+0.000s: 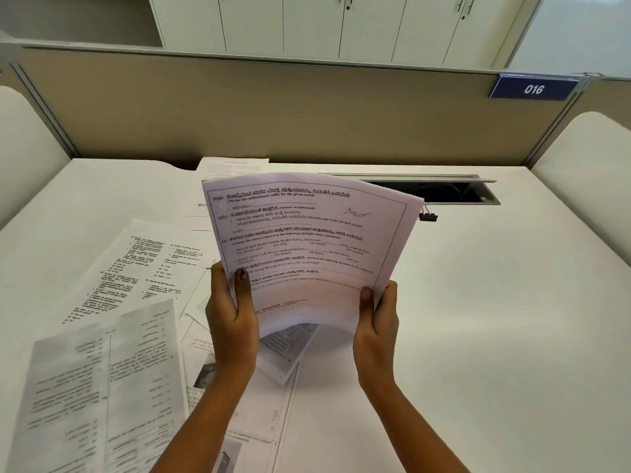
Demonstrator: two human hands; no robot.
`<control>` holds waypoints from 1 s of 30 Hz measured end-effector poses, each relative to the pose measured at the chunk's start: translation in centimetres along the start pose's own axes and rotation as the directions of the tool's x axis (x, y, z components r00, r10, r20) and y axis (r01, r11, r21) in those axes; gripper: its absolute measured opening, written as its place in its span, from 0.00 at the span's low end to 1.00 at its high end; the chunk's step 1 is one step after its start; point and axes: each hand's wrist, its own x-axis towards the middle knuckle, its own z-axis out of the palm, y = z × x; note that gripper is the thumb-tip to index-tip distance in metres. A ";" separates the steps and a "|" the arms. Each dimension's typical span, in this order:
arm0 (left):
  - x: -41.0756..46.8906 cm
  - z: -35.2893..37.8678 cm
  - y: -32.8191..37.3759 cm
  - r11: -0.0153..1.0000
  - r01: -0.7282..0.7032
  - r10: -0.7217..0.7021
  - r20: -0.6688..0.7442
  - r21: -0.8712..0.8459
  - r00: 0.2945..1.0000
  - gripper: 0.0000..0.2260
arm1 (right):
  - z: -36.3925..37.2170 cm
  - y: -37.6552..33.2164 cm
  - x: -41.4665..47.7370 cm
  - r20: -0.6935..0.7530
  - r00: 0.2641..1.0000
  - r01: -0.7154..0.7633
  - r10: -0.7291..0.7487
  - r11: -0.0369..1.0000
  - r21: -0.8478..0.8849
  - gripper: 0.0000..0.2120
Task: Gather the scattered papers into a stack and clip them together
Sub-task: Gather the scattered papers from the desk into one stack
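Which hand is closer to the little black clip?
Right. The right hand grips the stack's corner below the clip; the left hand is across the stack.

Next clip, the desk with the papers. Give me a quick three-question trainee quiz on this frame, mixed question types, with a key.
1. True or false: both hands hold the stack of papers lifted off the desk.
2. Where does the binder clip lie? A) on the desk by the stack's far right corner B) clamped on the stack C) in the left hand
3. Fill in: loose sheets still lie on the desk to the person's ____.

Key: 1 true; 2 A; 3 left. The right hand grips the stack's near right corner.
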 end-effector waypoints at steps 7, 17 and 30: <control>-0.4 0.0 -0.2 1.000 0.023 -0.023 -0.003 0.010 1.000 0.12 | -0.1 0.8 -0.3 -0.003 1.000 0.000 0.000 1.000 -0.013 0.09; -0.1 -0.9 -1.2 0.996 0.003 -0.017 0.154 0.090 0.988 0.19 | 0.0 2.7 -0.4 -0.017 0.995 0.088 -0.096 0.957 -0.277 0.07; 2.3 -4.7 -4.6 0.846 0.483 -0.487 0.040 -0.225 0.872 0.06 | 0.5 4.8 0.9 -0.099 0.993 -0.088 0.058 0.939 -0.333 0.11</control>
